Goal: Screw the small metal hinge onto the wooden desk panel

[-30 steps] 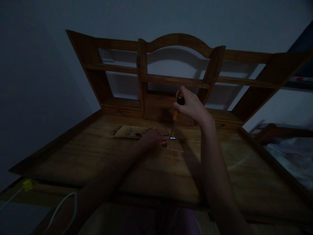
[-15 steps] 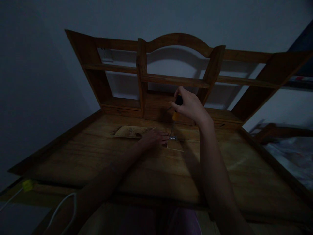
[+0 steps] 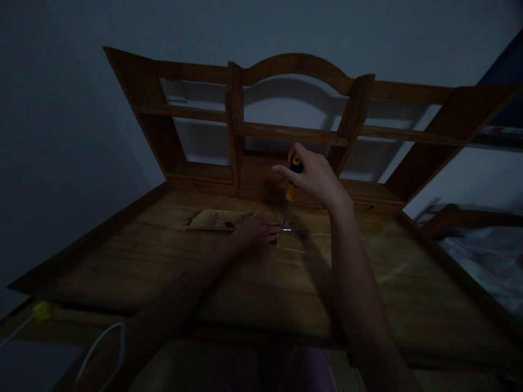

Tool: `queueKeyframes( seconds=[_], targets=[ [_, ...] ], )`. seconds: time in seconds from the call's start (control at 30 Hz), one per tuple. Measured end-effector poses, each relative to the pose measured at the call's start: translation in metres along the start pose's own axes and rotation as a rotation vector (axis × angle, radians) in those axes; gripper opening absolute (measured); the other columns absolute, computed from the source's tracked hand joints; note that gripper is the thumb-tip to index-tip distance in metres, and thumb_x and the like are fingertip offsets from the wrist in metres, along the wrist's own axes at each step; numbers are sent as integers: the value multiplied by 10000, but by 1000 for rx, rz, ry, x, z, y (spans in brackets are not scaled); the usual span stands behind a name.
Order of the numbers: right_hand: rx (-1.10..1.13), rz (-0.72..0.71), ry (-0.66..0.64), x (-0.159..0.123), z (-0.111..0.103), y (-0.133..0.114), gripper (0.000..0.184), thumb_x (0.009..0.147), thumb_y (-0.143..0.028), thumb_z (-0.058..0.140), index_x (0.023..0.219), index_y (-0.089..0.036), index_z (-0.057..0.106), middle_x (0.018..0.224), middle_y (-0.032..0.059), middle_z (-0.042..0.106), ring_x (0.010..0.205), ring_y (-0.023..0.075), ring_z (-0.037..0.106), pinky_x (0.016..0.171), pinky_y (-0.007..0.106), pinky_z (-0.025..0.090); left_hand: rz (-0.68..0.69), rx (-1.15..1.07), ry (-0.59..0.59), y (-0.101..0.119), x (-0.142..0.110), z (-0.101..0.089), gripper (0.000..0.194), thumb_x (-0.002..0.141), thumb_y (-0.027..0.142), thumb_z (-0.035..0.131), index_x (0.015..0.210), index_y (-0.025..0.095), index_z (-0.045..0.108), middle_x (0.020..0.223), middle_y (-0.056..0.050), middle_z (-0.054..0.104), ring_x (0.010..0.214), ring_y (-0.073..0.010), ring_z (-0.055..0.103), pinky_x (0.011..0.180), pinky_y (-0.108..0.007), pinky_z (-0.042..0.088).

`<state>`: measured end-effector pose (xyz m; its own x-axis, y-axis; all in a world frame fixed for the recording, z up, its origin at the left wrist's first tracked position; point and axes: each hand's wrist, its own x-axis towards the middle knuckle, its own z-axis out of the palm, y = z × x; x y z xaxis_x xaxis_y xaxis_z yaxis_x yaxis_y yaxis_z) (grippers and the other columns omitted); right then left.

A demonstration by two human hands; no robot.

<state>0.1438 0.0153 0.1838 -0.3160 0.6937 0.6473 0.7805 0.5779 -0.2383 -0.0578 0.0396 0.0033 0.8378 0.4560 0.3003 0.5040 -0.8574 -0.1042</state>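
Observation:
My right hand [image 3: 312,173] is closed around the black and yellow handle of a screwdriver [image 3: 291,193]. The thumb points left, apart from the handle. The screwdriver stands nearly upright, its shaft reaching down to a small shiny metal piece [image 3: 287,230] on the desk. From the left, my left hand [image 3: 258,228] rests low on the wood, its fingertips closed at the metal piece's left end; dimness hides the exact grip. Beneath the metal piece is a small pale-edged wooden piece [image 3: 291,242]. Just left of that hand lies a torn, stained pale strip [image 3: 212,219].
The wooden desktop [image 3: 163,256] has raised side edges. A shelf unit [image 3: 286,130] with small drawers stands at its back against the wall. A white cable [image 3: 98,340] and a yellow item [image 3: 41,311] are at the front left. Pale fabric [image 3: 486,261] lies beyond the right edge.
My right hand has shifted slightly on the screwdriver, with the thumb now farther out and the yellow handle end showing. My left hand stays at the metal piece. The view has moved slightly.

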Motion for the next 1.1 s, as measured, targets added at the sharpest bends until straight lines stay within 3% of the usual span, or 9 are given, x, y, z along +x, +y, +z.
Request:
queueKeyframes(
  seconds=[0.07,0.2,0.3,0.43,0.6,0.77,0.9,1.1],
  targets=[
    [4,-17,-2,0,0,0,226,926,-477,601,969,-264,537,938,52,678,881,270,624,834,423,459,2,-15,2,0,0,0,288,1021,338,588,1282,266,687,1365,-36,694,1204,-194,673,1020,-325,484],
    [7,-42,-2,0,-1,-3,111,888,-314,579,974,-258,538,1014,60,672,932,262,619,860,416,457,12,-41,7,-3,-1,4,287,1026,359,574,1266,261,695,1352,-41,698,1172,-197,684,1016,-330,494],
    [38,-12,-6,1,-3,-4,176,844,-272,558,1016,-254,531,1094,81,664,983,274,612,894,439,460,20,-50,27,-5,-1,7,301,1021,368,579,1282,270,693,1349,-44,698,1170,-198,685,997,-324,507],
    [45,23,-31,0,-5,-2,191,848,-285,535,1035,-253,533,1113,88,671,974,275,621,882,446,467,20,-56,12,-6,-1,8,307,1022,368,575,1290,268,688,1356,-41,695,1186,-193,679,1013,-310,501],
    [-97,70,-21,-2,-6,-1,237,875,-410,595,1048,-253,550,918,72,683,871,298,630,814,451,472,9,-48,16,-3,0,4,304,1015,363,587,1290,280,688,1357,-35,696,1191,-189,679,1013,-305,501],
    [-51,29,-27,-2,-6,-4,226,831,-284,585,1054,-259,550,1070,80,690,951,294,637,862,456,484,18,-36,10,-3,0,3,300,1017,360,584,1290,285,682,1359,-30,695,1185,-184,681,1003,-297,497],
    [-21,42,-19,-2,-6,-6,238,815,-297,597,1048,-271,554,1118,86,682,988,317,634,897,511,484,12,-41,16,-4,-1,6,298,1024,365,572,1286,282,685,1356,-32,695,1184,-194,682,997,-312,499],
    [-96,54,-8,-2,-5,-1,236,848,-370,623,1046,-262,550,1012,85,689,931,322,641,839,504,490,20,-48,-17,-4,1,3,287,1017,357,586,1268,269,692,1353,-32,698,1172,-192,685,1006,-308,490]
  ],
)
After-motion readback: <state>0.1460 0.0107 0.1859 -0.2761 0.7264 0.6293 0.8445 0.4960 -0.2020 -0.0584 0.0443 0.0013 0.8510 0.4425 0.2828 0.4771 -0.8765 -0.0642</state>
